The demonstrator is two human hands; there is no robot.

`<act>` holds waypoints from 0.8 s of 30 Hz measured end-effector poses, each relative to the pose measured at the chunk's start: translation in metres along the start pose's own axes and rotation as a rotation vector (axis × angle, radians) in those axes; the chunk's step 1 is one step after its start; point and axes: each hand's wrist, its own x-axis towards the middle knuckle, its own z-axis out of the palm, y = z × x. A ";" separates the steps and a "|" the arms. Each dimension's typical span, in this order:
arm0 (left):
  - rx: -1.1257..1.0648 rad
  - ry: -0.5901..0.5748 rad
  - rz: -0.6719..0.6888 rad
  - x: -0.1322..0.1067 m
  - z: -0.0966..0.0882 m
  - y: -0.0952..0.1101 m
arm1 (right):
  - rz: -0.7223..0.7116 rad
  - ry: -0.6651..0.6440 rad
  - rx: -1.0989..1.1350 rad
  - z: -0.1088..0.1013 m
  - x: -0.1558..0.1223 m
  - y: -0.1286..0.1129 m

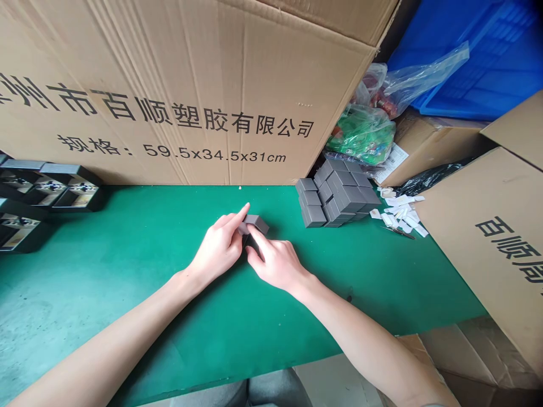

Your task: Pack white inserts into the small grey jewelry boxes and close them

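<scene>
A small grey box (258, 223) is between my two hands, just above or on the green table; which one, I cannot tell. My left hand (217, 244) grips its left side, with the index finger stretched along it. From the right, my right hand (278, 261) is closed at the box's near side, its index fingertip on the box and its thumb below. The fingers hide part of the box. To the right of the hands stands a stack of similar grey boxes (339, 195).
A large cardboard carton (190, 62) walls off the table's (139, 271) back. Black open-fronted cases (76, 183) sit at the left. White paper pieces (405, 213) lie beside the stack. Behind are plastic bags (365, 130) and a blue crate (479, 62); another carton (492, 226) stands right.
</scene>
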 end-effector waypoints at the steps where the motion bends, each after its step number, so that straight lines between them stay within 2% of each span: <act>1: -0.001 -0.002 0.004 0.000 0.000 0.001 | 0.003 -0.002 0.002 0.000 0.000 0.000; 14: -0.004 -0.070 0.007 0.000 0.000 -0.003 | 0.022 -0.046 0.026 -0.006 0.000 -0.002; 17: -0.050 -0.072 -0.055 0.001 -0.002 -0.003 | 0.024 -0.073 0.029 -0.009 0.001 -0.003; 22: -0.129 -0.048 -0.242 0.004 -0.006 0.000 | 0.013 -0.086 0.000 -0.006 0.001 -0.001; 24: -0.123 -0.035 -0.263 0.004 -0.007 0.002 | 0.025 -0.076 -0.017 -0.003 0.001 -0.001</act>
